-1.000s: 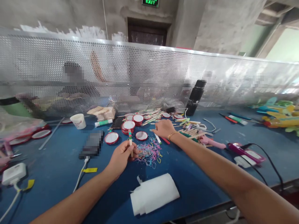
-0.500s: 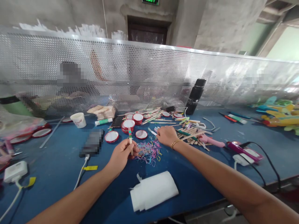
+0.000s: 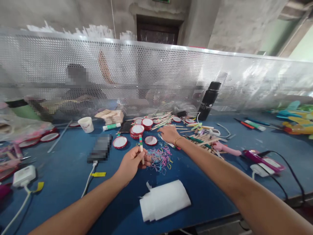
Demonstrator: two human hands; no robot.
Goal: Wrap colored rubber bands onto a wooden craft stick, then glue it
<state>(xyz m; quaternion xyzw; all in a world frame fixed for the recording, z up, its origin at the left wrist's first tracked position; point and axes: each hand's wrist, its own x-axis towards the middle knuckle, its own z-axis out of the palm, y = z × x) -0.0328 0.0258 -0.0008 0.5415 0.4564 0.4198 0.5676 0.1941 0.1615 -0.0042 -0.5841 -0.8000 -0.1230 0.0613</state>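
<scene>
My left hand (image 3: 132,161) is closed on a wooden craft stick (image 3: 141,148), held upright between thumb and fingers. Green and red bands mark its upper end. Right beside that hand lies a tangled pile of small colourful rubber bands (image 3: 160,160). My right hand (image 3: 169,133) hovers palm down past the pile, its fingers loosely apart and pointing left, with nothing visible in them. Under it a white and green marker (image 3: 170,143) lies on the table, partly covered. Red-rimmed round tape rolls (image 3: 137,130) and a flat round one (image 3: 151,140) sit between the hands.
Loose craft sticks (image 3: 199,140) heap up to the right, near a pink tool (image 3: 227,149) and a black bottle (image 3: 209,101). Folded white tissue (image 3: 165,200) lies in front. A phone (image 3: 100,148) with a cable and a paper cup (image 3: 86,124) stand left. A perforated metal screen (image 3: 156,71) borders the back.
My right hand has moved left and farther from me, uncovering part of the marker beneath it. My left hand still holds the craft stick. The view has shifted slightly left.
</scene>
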